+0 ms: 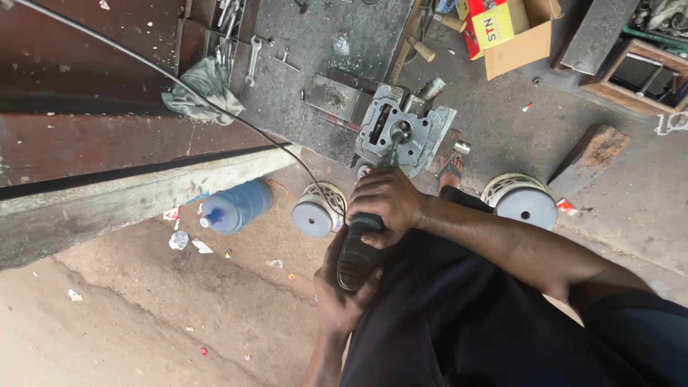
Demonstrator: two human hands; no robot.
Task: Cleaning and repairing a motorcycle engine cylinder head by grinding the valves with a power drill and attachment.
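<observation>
My right hand (385,202) grips the front of a dark corded power tool (358,252), and my left hand (338,302) holds its rear end from below. The tool's tip points into a grey metal engine part (412,129) that lies on the concrete floor in front of my sandalled foot (451,170). A thin black cable (179,82) runs from the tool up to the far left. My dark trousers fill the lower right.
A blue plastic bottle (236,206) lies on the ground at left, beside a round grey-and-white spool (318,211); a second spool (522,201) is at right. Wrenches (252,61), a rag (203,87), a cardboard box (512,32) and a wooden block (592,152) lie around.
</observation>
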